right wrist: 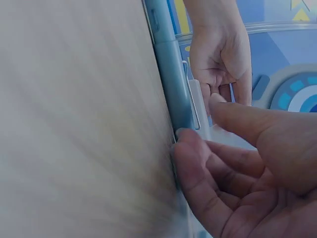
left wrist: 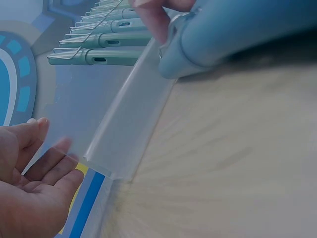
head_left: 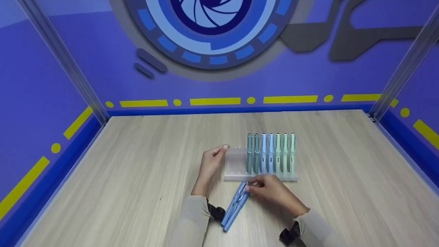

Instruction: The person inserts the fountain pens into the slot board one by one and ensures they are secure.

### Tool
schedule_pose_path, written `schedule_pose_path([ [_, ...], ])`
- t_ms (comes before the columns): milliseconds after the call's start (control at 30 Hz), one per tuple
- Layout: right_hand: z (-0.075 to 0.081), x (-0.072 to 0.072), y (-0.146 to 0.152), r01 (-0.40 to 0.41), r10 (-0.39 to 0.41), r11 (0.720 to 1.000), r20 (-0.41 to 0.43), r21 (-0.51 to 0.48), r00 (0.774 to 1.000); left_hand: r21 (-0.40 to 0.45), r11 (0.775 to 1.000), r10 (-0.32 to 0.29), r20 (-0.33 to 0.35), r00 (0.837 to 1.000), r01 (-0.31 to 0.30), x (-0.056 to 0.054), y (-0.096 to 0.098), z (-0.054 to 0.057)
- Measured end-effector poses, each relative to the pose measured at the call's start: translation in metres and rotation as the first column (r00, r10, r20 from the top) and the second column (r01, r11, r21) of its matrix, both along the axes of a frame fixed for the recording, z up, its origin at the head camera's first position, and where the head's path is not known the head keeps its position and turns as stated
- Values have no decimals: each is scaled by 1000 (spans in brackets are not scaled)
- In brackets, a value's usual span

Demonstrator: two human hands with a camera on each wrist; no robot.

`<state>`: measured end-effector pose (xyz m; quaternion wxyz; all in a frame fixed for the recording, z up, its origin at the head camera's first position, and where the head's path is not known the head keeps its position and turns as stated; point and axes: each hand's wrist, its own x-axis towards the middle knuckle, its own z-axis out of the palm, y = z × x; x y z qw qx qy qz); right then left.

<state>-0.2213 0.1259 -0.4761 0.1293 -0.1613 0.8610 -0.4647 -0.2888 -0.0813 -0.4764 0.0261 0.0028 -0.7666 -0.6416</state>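
Note:
A clear pen stand (head_left: 236, 163) holds a row of upright capped pens: two dark green pens (head_left: 253, 154), two light blue pens (head_left: 267, 154) and three pale green pens (head_left: 285, 154). My left hand (head_left: 211, 164) holds the stand's left edge, its thumb and fingers on either side of the clear panel (left wrist: 81, 106). In front of the stand, two blue pens (head_left: 235, 207) lie slanted, side by side on the table. At their cap ends is my right hand (head_left: 269, 187). In the right wrist view its fingertips touch a cap end, with the thumb apart.
The wooden table (head_left: 137, 178) extends around the stand on all sides. Blue walls (head_left: 219, 92) with yellow markings enclose it at the back and sides. Black wrist cameras (head_left: 216, 212) are strapped under both sleeves, the left one close to the lying pens.

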Motion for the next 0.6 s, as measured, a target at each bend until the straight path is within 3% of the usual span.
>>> schedule_pose_path([
  [233,-5,1,0,11,-8,999,56,-47,998,19,1000,-19,-45,999,20,0,0,-1],
  [367,-8,1,0,24,-14,996,106,-87,994,6,1000,-11,-24,1000,11,-1,0,-1],
  [600,-8,2,-1,59,-45,990,109,-126,993,-1,1000,-10,6,1000,10,0,1,1],
])
